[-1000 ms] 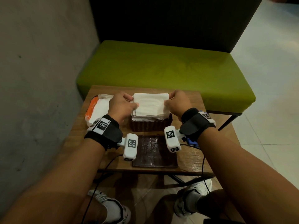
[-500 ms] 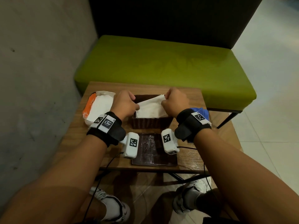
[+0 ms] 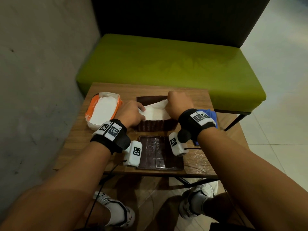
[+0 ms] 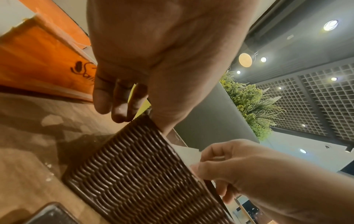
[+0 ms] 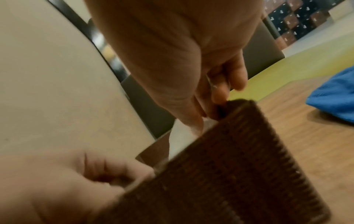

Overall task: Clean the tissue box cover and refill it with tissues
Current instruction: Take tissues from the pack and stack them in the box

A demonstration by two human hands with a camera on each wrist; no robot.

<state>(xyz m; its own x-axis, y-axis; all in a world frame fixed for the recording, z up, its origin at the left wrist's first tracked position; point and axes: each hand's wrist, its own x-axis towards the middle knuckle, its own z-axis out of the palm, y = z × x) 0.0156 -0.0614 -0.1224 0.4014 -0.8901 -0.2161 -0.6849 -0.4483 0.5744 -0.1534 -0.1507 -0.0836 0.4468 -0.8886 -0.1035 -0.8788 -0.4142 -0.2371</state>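
Observation:
A brown woven tissue box [image 3: 156, 125] stands in the middle of the small wooden table [image 3: 196, 162]. A white tissue stack [image 3: 155, 110] sits tilted inside it, its right side higher. My left hand [image 3: 133, 112] grips the stack's left edge, thumb on top. My right hand [image 3: 178, 104] pinches the stack's far right corner. In the left wrist view the left fingers [image 4: 118, 106] hang outside the box [image 4: 143, 174] corner, and the right hand [image 4: 229, 163] pinches tissue [image 4: 187, 153]. The dark flat cover [image 3: 160, 152] lies in front of the box.
An opened orange tissue pack [image 3: 103, 109] lies left of the box. A blue cloth [image 3: 210, 115] lies to the right, partly under my right wrist. A green bench [image 3: 166, 64] stands beyond the table, and a grey wall [image 3: 41, 80] runs along the left.
The tissue stack, held above the box a second ago, has gone down into it. Both hands lowered with it and still hold its edges.

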